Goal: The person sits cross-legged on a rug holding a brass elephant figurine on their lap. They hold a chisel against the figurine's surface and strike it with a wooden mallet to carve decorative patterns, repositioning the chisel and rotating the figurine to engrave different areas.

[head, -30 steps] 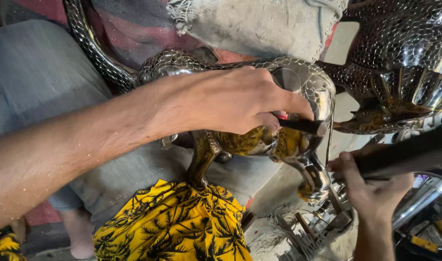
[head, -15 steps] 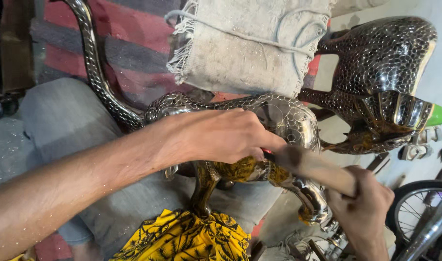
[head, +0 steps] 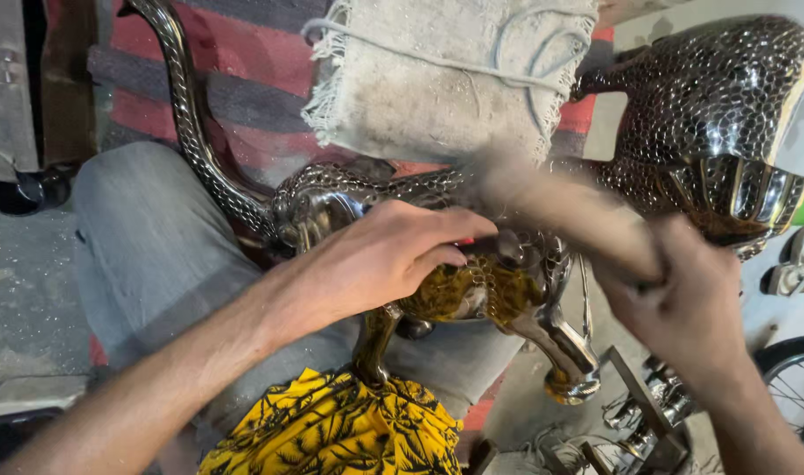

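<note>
A: What moved since a second ago?
B: The right hand (head: 683,308) has risen from low beside the metal animal figure (head: 472,264), swinging its wooden handle (head: 560,207) up across the figure's back, now blurred.
A: And the left hand (head: 375,255)?
B: Its fingers slid slightly left.

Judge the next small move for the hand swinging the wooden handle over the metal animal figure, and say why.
Probably bring the handle down toward the spot the left hand marks. The right hand grips a motion-blurred wooden handle raised above the metal figure, and the left hand presses on its back with fingers pinched at that spot. What the fingers pinch is too small to tell.
</note>
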Tool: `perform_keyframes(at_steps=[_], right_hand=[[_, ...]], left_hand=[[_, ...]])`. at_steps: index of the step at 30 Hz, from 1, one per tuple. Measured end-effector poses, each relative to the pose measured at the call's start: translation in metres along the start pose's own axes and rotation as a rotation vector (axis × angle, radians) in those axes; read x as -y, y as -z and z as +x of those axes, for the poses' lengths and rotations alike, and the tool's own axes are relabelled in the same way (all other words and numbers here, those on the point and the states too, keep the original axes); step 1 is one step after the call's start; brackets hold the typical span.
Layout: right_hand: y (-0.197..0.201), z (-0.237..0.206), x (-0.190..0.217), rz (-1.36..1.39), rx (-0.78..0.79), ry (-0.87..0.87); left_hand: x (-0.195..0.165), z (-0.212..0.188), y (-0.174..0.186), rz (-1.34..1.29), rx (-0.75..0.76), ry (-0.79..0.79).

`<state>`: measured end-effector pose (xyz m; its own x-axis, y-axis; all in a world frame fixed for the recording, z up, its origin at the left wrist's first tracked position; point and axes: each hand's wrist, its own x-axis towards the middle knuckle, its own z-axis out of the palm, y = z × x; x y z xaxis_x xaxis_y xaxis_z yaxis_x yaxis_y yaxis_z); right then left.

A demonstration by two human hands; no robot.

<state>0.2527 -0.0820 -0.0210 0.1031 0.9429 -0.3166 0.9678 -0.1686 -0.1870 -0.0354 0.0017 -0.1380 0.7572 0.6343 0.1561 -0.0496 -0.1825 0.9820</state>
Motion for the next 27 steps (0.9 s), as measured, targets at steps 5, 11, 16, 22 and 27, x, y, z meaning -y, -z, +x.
perform_keyframes(at_steps=[5, 11, 16, 22, 27], right_hand=[[0.015, 0.040, 0.017, -0.125, 0.187, 0.193], [0.023, 0.076, 0.039, -0.220, 0.245, 0.288], [0.031, 0.100, 0.062, -0.112, 0.304, 0.423], [0.036, 0.122, 0.091, 0.012, 0.365, 0.392], [0.046, 0.129, 0.117, -0.156, 0.592, 0.393]], left_hand=[[-0.006, -0.015, -0.014, 0.143, -0.271, 0.006], [-0.014, -0.024, -0.025, 0.003, -0.357, 0.283], [-0.021, -0.030, -0.036, -0.277, -0.495, 0.404], [-0.020, -0.037, -0.060, -0.499, -0.714, 0.447], [-0.017, -0.040, -0.072, -0.539, -0.805, 0.472]])
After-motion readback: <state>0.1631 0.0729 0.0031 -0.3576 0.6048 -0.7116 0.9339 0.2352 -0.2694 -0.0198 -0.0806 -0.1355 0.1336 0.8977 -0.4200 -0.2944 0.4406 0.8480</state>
